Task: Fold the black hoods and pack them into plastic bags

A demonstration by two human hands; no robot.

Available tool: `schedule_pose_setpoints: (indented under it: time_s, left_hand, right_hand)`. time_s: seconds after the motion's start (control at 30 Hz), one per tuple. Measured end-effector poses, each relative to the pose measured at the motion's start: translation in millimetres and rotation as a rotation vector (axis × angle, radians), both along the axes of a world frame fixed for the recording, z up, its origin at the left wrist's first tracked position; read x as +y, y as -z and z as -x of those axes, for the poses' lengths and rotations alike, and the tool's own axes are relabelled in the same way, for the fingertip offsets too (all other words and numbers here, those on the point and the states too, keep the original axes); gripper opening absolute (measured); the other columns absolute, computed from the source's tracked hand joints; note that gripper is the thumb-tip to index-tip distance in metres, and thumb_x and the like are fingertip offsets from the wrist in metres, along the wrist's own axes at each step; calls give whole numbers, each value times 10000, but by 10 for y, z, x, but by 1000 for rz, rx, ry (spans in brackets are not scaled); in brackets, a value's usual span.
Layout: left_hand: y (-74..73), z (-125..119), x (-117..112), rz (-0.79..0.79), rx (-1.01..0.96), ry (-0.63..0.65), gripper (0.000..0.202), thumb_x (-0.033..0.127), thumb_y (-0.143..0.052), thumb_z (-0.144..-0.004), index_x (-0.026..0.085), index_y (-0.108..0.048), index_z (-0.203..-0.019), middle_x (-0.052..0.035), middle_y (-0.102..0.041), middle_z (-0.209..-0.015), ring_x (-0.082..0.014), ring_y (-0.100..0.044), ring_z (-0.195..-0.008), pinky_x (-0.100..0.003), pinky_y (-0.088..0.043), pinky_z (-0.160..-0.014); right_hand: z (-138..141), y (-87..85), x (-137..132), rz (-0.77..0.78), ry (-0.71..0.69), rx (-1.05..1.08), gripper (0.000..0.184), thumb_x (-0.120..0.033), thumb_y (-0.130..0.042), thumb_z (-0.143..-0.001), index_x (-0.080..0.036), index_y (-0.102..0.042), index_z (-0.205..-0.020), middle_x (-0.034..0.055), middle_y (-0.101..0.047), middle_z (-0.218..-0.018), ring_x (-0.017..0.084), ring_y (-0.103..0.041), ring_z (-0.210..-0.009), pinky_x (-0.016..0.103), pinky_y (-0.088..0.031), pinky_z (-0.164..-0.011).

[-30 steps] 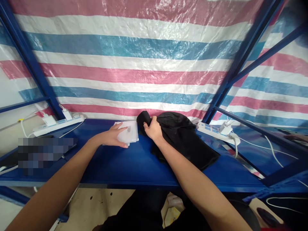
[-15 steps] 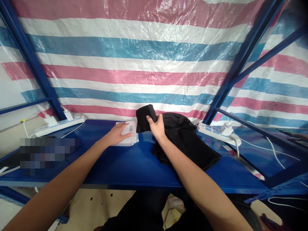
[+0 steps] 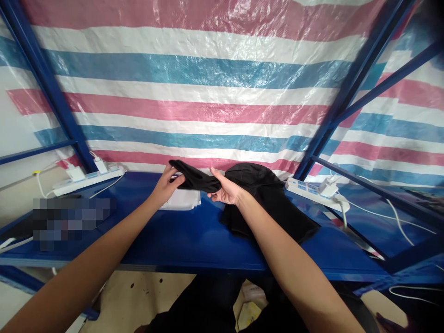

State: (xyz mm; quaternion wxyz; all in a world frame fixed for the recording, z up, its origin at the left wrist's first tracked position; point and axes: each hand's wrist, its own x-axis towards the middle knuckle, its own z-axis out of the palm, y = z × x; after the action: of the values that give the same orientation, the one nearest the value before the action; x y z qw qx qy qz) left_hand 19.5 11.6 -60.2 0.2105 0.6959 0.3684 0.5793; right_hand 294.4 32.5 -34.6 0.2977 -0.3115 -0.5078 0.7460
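Note:
A folded piece of black cloth [image 3: 194,178] is held above the blue table between my two hands. My left hand [image 3: 167,186] pinches its left end, thumb in front and fingers behind. At the other end, my right hand [image 3: 225,188] has it between a raised thumb and fingers curled underneath. Below the cloth lies a stack of white translucent plastic bags [image 3: 182,201], partly covered by my left hand and the cloth. To the right, a larger black garment [image 3: 267,199] is spread on the table, partly behind my right forearm.
The blue metal table [image 3: 194,240] has blue frame posts on both sides. White power strips with plugs stand at the left [image 3: 86,180] and right [image 3: 315,193], cables trailing. A striped plastic sheet [image 3: 194,106] hangs behind. A blurred-out object [image 3: 69,222] sits at far left.
My left hand has come up off the plastic bags and taken hold of the black cloth's left end. The cloth has tilted flatter and lies across both hands.

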Motion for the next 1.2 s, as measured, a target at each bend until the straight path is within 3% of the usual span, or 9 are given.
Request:
schedule_pose_setpoints:
  time_s: [0.13, 0.3, 0.47, 0.67, 0.83, 0.93, 1.0, 1.1, 1.2]
  left_hand:
    - [14, 30, 26, 176, -172, 166, 526, 661, -776, -948, 197, -857, -1182, -162, -732, -1445, -411, -596, -1466, -579, -422, -1285]
    - [-101, 22, -42, 297, -334, 201, 761, 551, -935, -830, 236, -716, -1487, -127, -783, -1363, -393, -709, -1319, -558, -600, -1100]
    - [-229, -19, -101, 193, -433, 148, 769, 459, -955, -823, 282, -671, -1516, -100, -695, -1527, -373, -659, -1406, -457, -625, -1084]
    - [-244, 71, 8, 55, -594, 110, 751, 397, -1017, -736, 286, -720, -1417, -103, -688, -1530, -347, -621, -1453, -460, -568, -1170]
    - [-434, 157, -60, -45, -712, 97, 702, 346, -1036, -696, 307, -762, -1342, -77, -735, -1459, -350, -615, -1457, -551, -515, -1227]
    - [-521, -31, -434, -96, -642, 149, 686, 379, -967, -819, 348, -712, -1455, -71, -649, -1591, -367, -528, -1550, -593, -477, -1261]
    - [-460, -304, -852, -62, -547, 156, 773, 406, -919, -884, 390, -605, -1590, -66, -559, -1683, -393, -455, -1607, -607, -463, -1276]
    - [-175, -882, -1581, 139, -330, 210, 957, 445, -872, -937, 492, -351, -1738, -31, -411, -1787, -419, -440, -1614, -604, -487, -1264]
    - [150, -1485, -2127, 453, -83, 383, 1055, 500, -816, -980, 480, -141, -1790, -43, -182, -1871, -409, -399, -1638, -610, -402, -1316]
  right_hand:
    - [-100, 36, -18, -9, -200, -113, 502, -558, -947, -844, -158, -741, -1067, 66, -806, -815, 166, -767, -610, 205, -630, -512]
    - [-151, 3, -42, -38, -249, -165, 572, -354, -1070, -698, -162, -748, -1131, 61, -844, -961, 167, -821, -715, 219, -698, -667]
    - [-146, -11, -57, -78, -298, -7, 572, -316, -1037, -754, -165, -767, -1234, 94, -853, -1143, 210, -853, -962, 276, -702, -891]
    - [-120, 48, -21, -121, -335, -92, 590, -282, -1057, -695, -158, -769, -1194, 82, -850, -1091, 207, -843, -918, 300, -707, -829]
    - [-327, -315, -52, -367, -258, -101, 565, -261, -977, -774, -231, -772, -1300, 75, -810, -1309, 210, -798, -1125, 268, -650, -959]
    - [-660, -768, -8, -585, -144, -175, 525, -208, -878, -780, -211, -781, -1295, 54, -829, -1243, 229, -791, -1085, 297, -637, -949]
    - [-887, -1110, 71, -788, 11, -354, 397, -158, -785, -768, -204, -813, -1161, 12, -843, -1103, 212, -783, -975, 280, -621, -871]
    - [-1094, -1537, 260, -1159, 209, -630, 221, -141, -680, -785, -178, -815, -957, 10, -817, -942, 220, -755, -926, 318, -589, -905]
    - [-1119, -1661, 497, -1424, 134, -829, 310, -123, -683, -750, -167, -833, -1017, 73, -824, -1127, 287, -746, -1106, 397, -553, -1059]
